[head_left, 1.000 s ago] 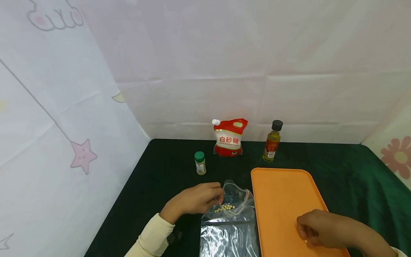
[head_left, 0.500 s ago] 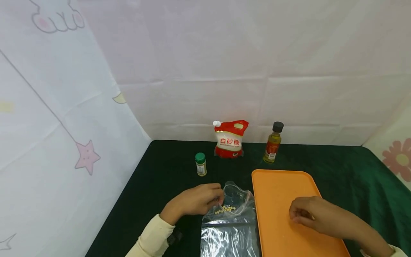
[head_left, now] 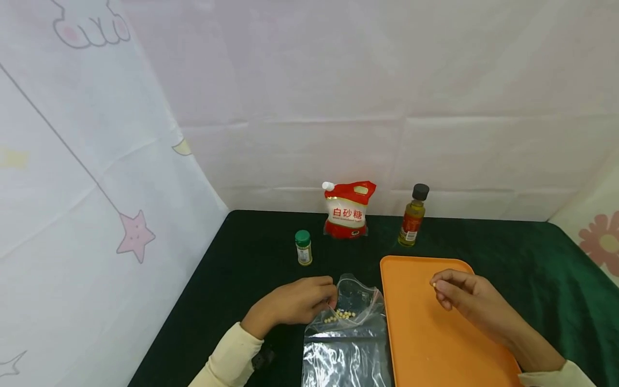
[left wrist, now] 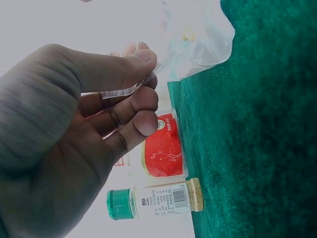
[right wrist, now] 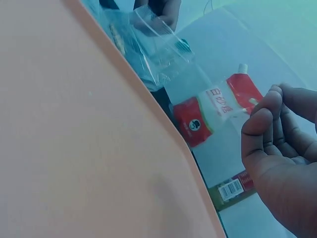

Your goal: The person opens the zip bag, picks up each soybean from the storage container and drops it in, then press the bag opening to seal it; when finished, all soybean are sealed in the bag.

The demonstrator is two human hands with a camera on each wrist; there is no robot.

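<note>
My left hand point(head_left: 297, 301) pinches the open rim of a clear zip bag point(head_left: 345, 357) between thumb and fingers; the left wrist view shows the film point(left wrist: 121, 92) under the thumb. Several pale yellow soybeans point(head_left: 340, 316) lie inside the bag near its mouth. Over the orange tray point(head_left: 411, 322) is my right hand point(head_left: 476, 301), thumb and index fingertip together on a small pale soybean point(head_left: 434, 285). In the right wrist view these fingertips point(right wrist: 277, 89) meet above the tray's far part, the bean mostly hidden by them.
Behind the bag stands a small green-capped seasoning jar point(head_left: 303, 248). Farther back are a red and white sugar pouch point(head_left: 346, 210) and a black-capped oil bottle point(head_left: 412, 216). A dark green cloth point(head_left: 261, 252) covers the table, with a white curtain point(head_left: 290, 107) behind.
My right hand has risen from the tray's near part, moved toward its far end and turned so the pinched soybean shows. The left hand keeps its hold on the bag's rim.
</note>
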